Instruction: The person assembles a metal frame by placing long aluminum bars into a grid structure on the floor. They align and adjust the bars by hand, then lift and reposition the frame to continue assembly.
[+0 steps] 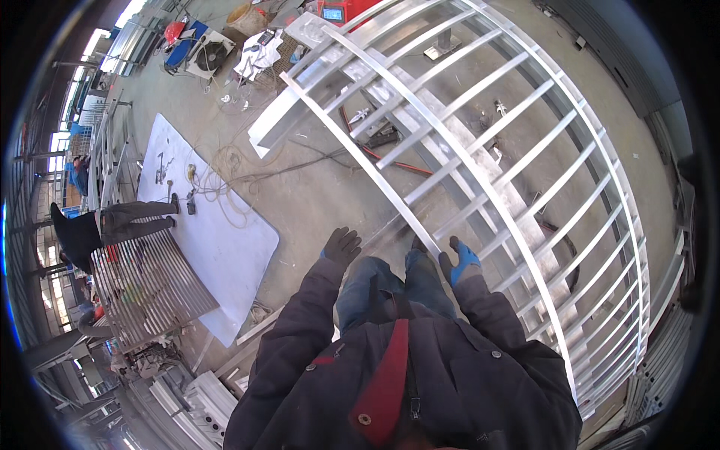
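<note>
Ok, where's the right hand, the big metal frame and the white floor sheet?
Right hand (463, 262): head view, back of the hand.
Metal frame (484, 183): head view, on a long curved rail.
White sheet (231, 246): head view, bare part near its middle.

Left arm (304, 311): dark-sleeved, extended forward and outward from the body. Left hand (342, 246): dark-gloved, back uppermost, fingers extended and slightly parted, positioned ahead of the left knee. Right arm (491, 315): dark-sleeved, bent at the elbow, forearm directed forward and inward. Right hand (460, 264): blue-backed glove with dark digits, digits parted, wrist raised beside the right leg (429, 283). Torso (457, 382): inclined over the legs.
</note>
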`<state>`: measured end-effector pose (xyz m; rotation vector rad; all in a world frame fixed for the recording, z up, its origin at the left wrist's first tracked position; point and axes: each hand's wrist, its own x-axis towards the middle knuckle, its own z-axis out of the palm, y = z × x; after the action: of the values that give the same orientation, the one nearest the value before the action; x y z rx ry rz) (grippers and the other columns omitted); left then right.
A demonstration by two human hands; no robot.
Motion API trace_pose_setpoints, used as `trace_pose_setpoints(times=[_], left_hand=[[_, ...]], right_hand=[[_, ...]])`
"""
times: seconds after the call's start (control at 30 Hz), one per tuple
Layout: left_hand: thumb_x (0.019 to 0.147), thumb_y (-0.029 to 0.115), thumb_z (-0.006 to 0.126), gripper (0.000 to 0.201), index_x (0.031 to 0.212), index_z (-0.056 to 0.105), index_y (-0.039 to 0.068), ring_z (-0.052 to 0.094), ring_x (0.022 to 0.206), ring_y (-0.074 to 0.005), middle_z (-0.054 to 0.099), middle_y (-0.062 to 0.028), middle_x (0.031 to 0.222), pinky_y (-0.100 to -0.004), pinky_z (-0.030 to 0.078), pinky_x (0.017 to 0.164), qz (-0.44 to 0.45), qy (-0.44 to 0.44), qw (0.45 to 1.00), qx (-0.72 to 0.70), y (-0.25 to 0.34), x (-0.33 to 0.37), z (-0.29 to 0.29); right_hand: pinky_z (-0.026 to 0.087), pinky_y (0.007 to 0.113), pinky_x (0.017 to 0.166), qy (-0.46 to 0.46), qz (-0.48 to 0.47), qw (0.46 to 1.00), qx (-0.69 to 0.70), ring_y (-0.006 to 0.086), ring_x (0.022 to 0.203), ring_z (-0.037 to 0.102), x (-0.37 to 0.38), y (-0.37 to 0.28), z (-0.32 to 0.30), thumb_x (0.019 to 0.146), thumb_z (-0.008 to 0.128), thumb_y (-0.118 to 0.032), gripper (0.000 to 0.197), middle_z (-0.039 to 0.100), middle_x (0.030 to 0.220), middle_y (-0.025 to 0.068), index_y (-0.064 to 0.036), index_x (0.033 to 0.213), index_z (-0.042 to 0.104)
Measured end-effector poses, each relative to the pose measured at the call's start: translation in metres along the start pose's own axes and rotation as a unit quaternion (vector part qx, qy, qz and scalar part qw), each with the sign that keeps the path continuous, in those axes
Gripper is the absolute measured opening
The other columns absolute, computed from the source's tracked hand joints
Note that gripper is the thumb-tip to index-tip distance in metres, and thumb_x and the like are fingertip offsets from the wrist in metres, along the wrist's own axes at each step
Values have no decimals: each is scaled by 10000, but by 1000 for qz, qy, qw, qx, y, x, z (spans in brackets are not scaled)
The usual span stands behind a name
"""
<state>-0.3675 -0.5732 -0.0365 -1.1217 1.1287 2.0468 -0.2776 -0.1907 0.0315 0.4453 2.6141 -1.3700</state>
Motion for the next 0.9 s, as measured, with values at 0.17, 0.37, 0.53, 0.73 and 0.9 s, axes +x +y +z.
trace_pose_setpoints(times=[0.17,0.37,0.53,0.73,0.9], left_hand=[[1007,469,612,545,1427,503,141,637,1150,-310,607,-105,1376,-512,522,994,17,-25,999,25,85,25,23],[1005,410,628,513,1440,503,171,596,1239,-313,572,-107,1444,-514,506,1002,24,-79,996,17,201,122,24],[1041,372,557,478,1485,498,204,537,1343,-328,536,-139,1468,-550,449,1123,36,-38,997,57,302,267,40],[975,354,677,535,1455,518,179,581,1288,-319,617,-109,1369,-535,465,1104,-30,-100,993,58,357,359,72],[964,356,697,536,1428,532,142,635,1189,-300,660,-102,1270,-487,516,1040,-53,-90,993,60,366,367,86]], right_hand=[[505,435,1065,-62,38,996,55,365,1232,650,88,-58,33,924,730,-281,575,671,1307,245,30,1384,582],[528,444,1002,-29,28,992,123,391,1170,671,188,-111,87,950,675,-360,579,679,1283,255,8,1387,588],[538,380,982,2,72,974,214,288,1155,688,298,-174,141,968,689,-275,510,705,1261,204,12,1381,598],[514,303,965,-30,154,947,280,155,1096,645,455,-254,213,1003,696,-278,467,705,1205,104,10,1362,615],[513,299,929,-50,194,951,236,157,1047,647,571,-276,282,982,719,-300,450,711,1154,87,15,1296,649]])
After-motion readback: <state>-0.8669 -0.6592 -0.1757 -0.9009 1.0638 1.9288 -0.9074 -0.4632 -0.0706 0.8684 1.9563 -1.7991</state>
